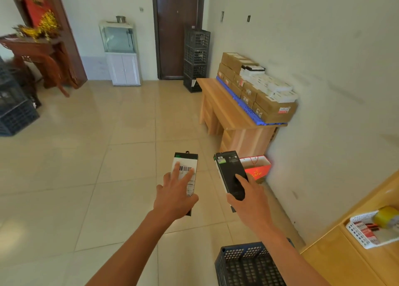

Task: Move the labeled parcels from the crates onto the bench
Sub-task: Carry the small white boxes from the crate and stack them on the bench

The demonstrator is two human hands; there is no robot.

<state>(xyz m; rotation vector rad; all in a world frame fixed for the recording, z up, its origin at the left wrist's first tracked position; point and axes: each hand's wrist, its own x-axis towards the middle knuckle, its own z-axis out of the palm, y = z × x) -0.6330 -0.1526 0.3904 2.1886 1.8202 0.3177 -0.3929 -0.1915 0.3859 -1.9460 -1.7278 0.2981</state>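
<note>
Both hands loaded, mid-carry over bare floor tiles. Left hand grips a white-labelled box from above, fingers spread across the barcode face, thumb underneath as far as I can tell. Right hand grips a black box along its long edge, index finger laid flat on top. Both parcels are in the air, well apart from the wooden bench ahead by the wall. Risks: each hold sits near the box's rear end, so most of the length hangs forward of the fingers; a quick swing could lever either one loose and drop it on tile. The bench is already crowded, with cardboard cartons stacked on a blue mat and small white boxes on top. Free wood is only the front strip, so a careless set-down could leave a parcel hanging off the edge or knock the white stack. A red gift bag stands on the floor just beside the bench base, on the walking line; trip or kick hazard. The dark crate is right at the feet, near the right forearm, so a step back could catch it.
</note>
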